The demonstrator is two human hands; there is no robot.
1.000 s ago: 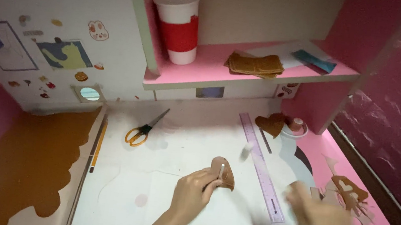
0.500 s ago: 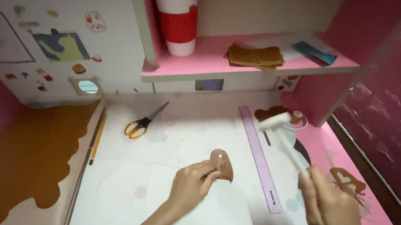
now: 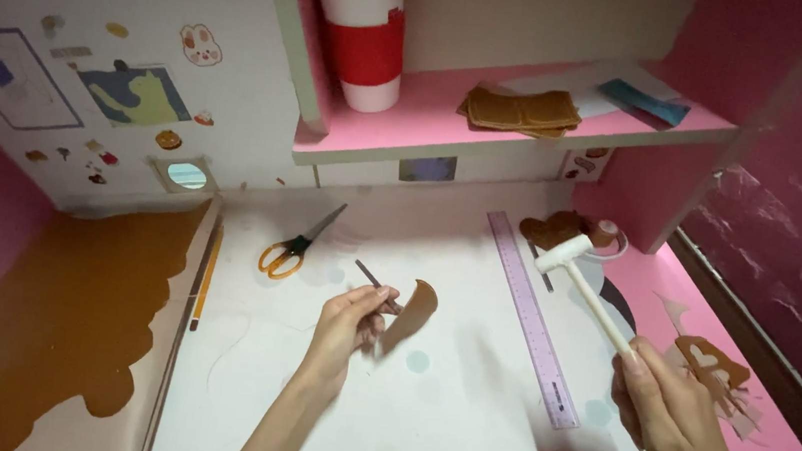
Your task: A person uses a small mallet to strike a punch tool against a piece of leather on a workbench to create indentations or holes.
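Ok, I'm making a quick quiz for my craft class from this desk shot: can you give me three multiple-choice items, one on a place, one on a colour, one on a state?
1. Where are the scissors?
A. on the shelf
B. on the white mat, left of the ruler
C. in the cup

2. What colour is the band on the cup?
A. red
B. blue
C. green

3. What is the right hand doing?
A. resting flat
B. holding a pencil
C. holding a white mallet by its handle

Answers: 1 B, they lie on the mat beyond the left hand. 2 A, a red band wraps the white cup. 3 C, the fingers close round the handle.
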